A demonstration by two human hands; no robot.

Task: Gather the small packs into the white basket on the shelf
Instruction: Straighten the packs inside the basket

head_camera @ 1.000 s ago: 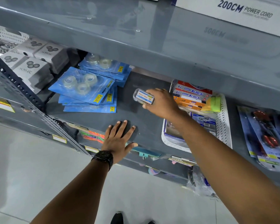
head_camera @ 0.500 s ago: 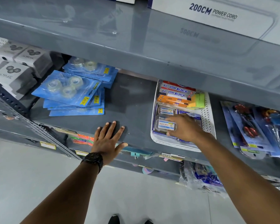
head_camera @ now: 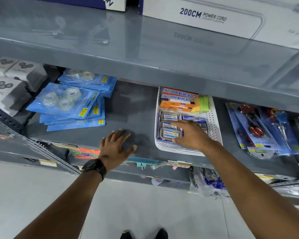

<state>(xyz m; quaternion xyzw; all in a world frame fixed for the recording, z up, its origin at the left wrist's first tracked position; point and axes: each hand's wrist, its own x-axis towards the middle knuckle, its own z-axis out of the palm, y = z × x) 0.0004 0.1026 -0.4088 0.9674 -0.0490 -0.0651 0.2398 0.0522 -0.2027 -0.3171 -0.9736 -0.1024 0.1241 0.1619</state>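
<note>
Three small packs (head_camera: 170, 125) with blue-and-white labels lie stacked in a column along the left side of the white basket (head_camera: 214, 125), which sits on the grey shelf (head_camera: 133, 114) towards its front edge. The nearest pack (head_camera: 169, 134) lies just inside the basket's front wall. Behind the packs, at the back of the basket, are red-and-silver boxes (head_camera: 179, 95), an orange box (head_camera: 176, 106) and a yellow-green block (head_camera: 201, 104).

The right hand (head_camera: 191, 135) reaches into the basket with its fingers loosely spread and its palm down. The index finger lies across the middle pack and the thumb tip sits beside the front right corner of the nearest pack. It closes on nothing; the fingers rest on or just over the packs, and whether they press down cannot be told.

The left hand (head_camera: 116, 145) lies flat and open on the bare shelf to the left of the basket, fingers splayed forward, holding nothing. A black watch (head_camera: 94, 167) is on its wrist.

Further left on the same shelf, blue tape packs (head_camera: 64, 100) are piled in a loose stack, with grey and white boxes (head_camera: 10, 80) beyond them. To the right of the basket lie blue blister cards (head_camera: 259, 128) with red-handled tools. On the shelf above stands a white box (head_camera: 214, 16) printed "200CM POWER CORD".
</note>
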